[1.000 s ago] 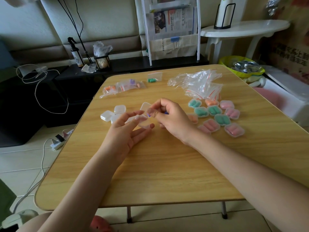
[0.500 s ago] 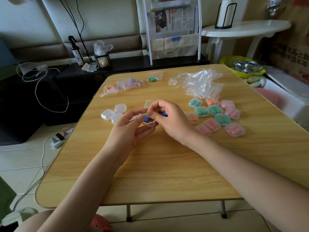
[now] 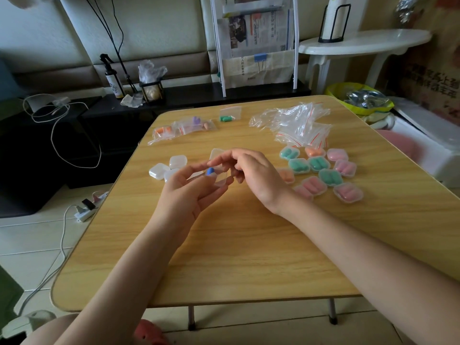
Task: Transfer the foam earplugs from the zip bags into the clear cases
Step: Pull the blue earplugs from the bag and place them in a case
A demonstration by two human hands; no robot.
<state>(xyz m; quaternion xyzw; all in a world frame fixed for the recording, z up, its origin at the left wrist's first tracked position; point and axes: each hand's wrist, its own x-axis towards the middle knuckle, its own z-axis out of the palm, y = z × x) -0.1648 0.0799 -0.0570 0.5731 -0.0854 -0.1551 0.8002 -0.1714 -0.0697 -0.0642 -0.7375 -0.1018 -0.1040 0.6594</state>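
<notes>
My left hand (image 3: 189, 192) holds a small clear case (image 3: 222, 179) open above the wooden table (image 3: 236, 245), pinching it at its left edge. A blue earplug (image 3: 210, 171) sits at the case's left side by my fingertips. My right hand (image 3: 256, 173) hovers just right of the case, fingers loosely curled, its index fingertip over the case; I see nothing in it. Three empty white-clear cases (image 3: 159, 170) lie left of my hands. Zip bags with orange (image 3: 161, 133), purple (image 3: 196, 122) and green earplugs (image 3: 227, 115) lie at the far side.
Several filled cases (image 3: 321, 170) with green, pink and orange earplugs are grouped right of my hands. A heap of empty zip bags (image 3: 298, 123) lies behind them. One more clear case (image 3: 216, 153) shows just behind my fingers. A power strip (image 3: 86, 211) and cables lie on the floor to the left.
My right hand brought a blue earplug to the case in my left hand and let it go; its fingers have since loosened and drawn slightly right.
</notes>
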